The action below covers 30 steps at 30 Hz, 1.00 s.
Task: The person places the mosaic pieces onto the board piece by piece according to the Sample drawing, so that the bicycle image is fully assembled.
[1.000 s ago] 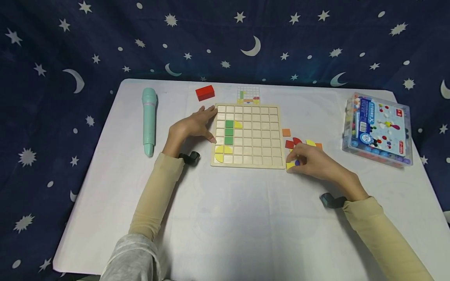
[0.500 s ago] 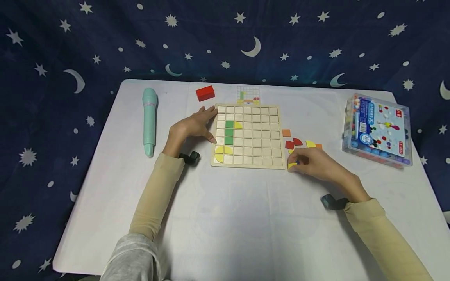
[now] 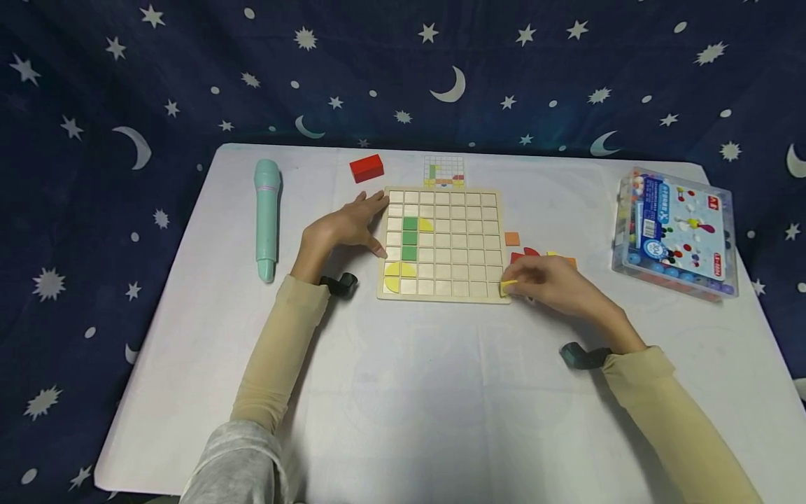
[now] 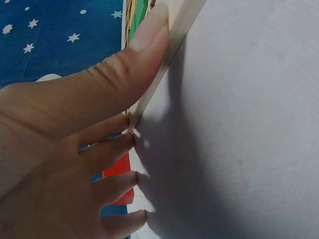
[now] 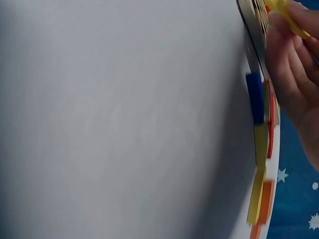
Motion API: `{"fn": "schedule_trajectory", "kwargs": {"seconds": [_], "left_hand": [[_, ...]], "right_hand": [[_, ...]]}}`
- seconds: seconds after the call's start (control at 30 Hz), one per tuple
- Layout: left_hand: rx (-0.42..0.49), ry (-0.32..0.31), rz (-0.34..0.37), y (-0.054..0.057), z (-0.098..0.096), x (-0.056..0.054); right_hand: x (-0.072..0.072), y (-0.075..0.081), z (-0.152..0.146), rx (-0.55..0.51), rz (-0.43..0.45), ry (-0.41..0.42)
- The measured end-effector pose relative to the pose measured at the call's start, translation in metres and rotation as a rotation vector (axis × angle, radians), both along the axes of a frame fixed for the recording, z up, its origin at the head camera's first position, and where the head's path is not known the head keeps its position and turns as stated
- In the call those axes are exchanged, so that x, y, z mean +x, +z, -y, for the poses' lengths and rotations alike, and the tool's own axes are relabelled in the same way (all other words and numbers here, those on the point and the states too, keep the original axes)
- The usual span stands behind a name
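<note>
A pale wooden grid board [image 3: 460,241] lies mid-table. Green squares [image 3: 410,238] and yellow quarter-round pieces [image 3: 408,269] fill some of its left cells. My left hand [image 3: 345,225] rests along the board's left side, fingers spread; in the left wrist view the thumb [image 4: 134,59] presses on its edge. Between thumb and fingers, my right hand [image 3: 557,283] pinches a yellow piece [image 3: 506,286] over the board's near right corner. That yellow piece [image 5: 294,22] is tilted in the right wrist view, its full outline partly covered by fingers.
Right of the board lie an orange square [image 3: 512,239], red pieces [image 3: 531,251] and, in the right wrist view, a blue piece [image 5: 255,98]. A pattern card [image 3: 444,171] and red block [image 3: 367,168] lie behind. A microphone-shaped object [image 3: 267,220] and clear box [image 3: 676,234] flank them.
My right hand has moved left from the loose pieces to the board's near right corner, carrying the yellow piece. The left hand stays in place.
</note>
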<state>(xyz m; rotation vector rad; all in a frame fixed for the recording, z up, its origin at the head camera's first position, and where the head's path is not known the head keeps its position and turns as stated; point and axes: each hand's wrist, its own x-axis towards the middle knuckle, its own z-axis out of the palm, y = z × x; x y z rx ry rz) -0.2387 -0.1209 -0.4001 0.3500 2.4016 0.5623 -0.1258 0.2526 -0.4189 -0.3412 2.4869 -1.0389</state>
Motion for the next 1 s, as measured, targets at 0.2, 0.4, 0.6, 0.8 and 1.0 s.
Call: {"fn": "schedule_trajectory", "kwargs": {"seconds": [0.2, 0.4, 0.6, 0.8, 1.0], "left_hand": [[0.005, 0.007, 0.000, -0.001, 0.000, 0.000], [0.005, 0.013, -0.002, -0.002, -0.001, 0.000], [0.002, 0.011, -0.004, -0.002, -0.001, 0.001], [-0.002, 0.009, -0.009, -0.002, 0.000, 0.000], [-0.002, 0.004, -0.010, -0.002, 0.000, -0.001]], "right_hand": [[-0.004, -0.001, 0.014, -0.033, 0.002, -0.006], [-0.007, -0.004, 0.032, -0.115, -0.014, 0.016], [-0.010, -0.005, 0.049, -0.189, 0.055, -0.002], [-0.014, -0.004, 0.065, -0.225, 0.140, -0.003], [-0.017, -0.003, 0.084, -0.250, 0.150, 0.000]]}}
